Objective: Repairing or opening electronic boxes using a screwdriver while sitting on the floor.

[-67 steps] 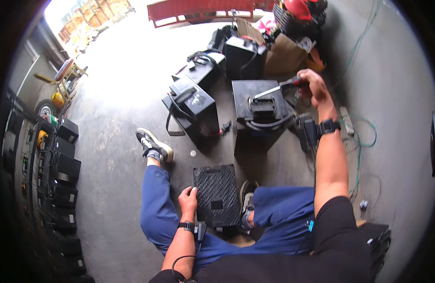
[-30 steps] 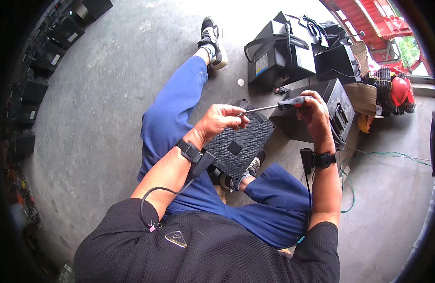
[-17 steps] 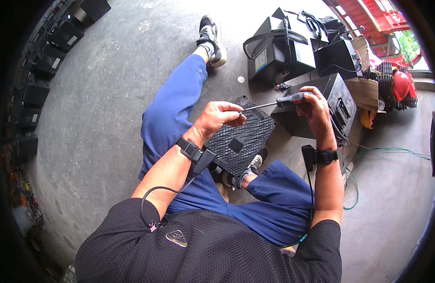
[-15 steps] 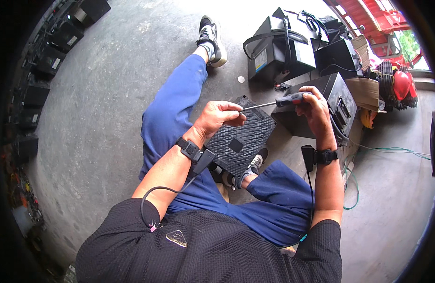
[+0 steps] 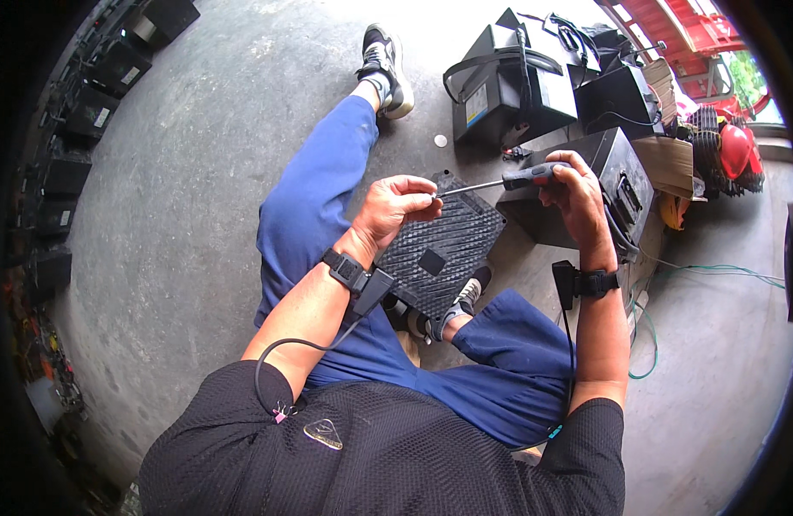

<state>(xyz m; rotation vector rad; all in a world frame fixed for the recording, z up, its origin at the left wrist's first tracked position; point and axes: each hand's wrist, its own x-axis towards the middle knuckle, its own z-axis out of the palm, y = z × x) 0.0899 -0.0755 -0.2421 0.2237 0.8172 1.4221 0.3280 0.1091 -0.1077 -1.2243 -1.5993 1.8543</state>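
Note:
My right hand (image 5: 572, 194) is closed round the grey and red handle of a screwdriver (image 5: 527, 177). The shaft points left, level across the picture, and its tip reaches the fingertips of my left hand (image 5: 398, 206). Thumb and forefinger of that hand are pinched together at the tip; something tiny and pale shows there, too small to name. Below both hands a black ribbed panel (image 5: 439, 245) with a small dark square in its middle sits between my legs, not touched by either hand. Beside the right hand stands a black box (image 5: 620, 163) with a socket on its side.
Ahead on the right stands a larger black box (image 5: 499, 95) with a carrying strap, cables behind it. Cardboard (image 5: 667, 168) and a red helmet (image 5: 734, 150) lie further right. A green cable (image 5: 654, 340) curls over the floor. Several black boxes (image 5: 91, 110) line the left edge.
The left fingertips have drawn closer together at the screwdriver's tip, and the left hand has risen slightly. The right hand keeps its hold on the handle. The view has shifted a little.

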